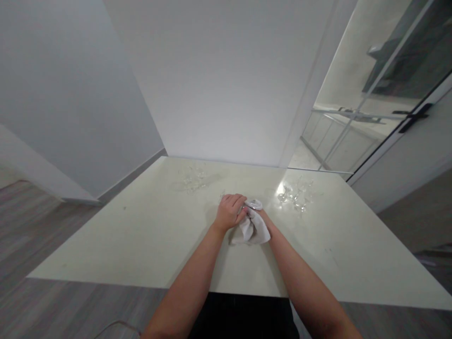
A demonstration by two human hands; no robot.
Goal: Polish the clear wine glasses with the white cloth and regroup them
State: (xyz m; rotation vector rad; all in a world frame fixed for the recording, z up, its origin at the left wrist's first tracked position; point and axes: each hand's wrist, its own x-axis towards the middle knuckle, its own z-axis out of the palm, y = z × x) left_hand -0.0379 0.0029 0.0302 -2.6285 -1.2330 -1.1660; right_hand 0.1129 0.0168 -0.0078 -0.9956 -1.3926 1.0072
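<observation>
My left hand point(231, 210) is closed, with its fingers wrapped over a clear, shiny piece, probably glass. A thin bit of this clear piece point(222, 193) pokes out past the fingers; the rest is hidden. A white cloth point(250, 228) hangs bunched between my two hands, above the front middle of the table. My right hand point(262, 214) is mostly covered by the cloth and grips it against the same clear piece. Both hands meet at the cloth's top edge.
Several clear glass-like pieces stand in a group point(193, 179) at the table's back left. Another clear group point(295, 195) is on the right, under a bright glare. The pale table point(141, 235) meets a white wall behind. A glass-paned door point(339, 127) is at the right.
</observation>
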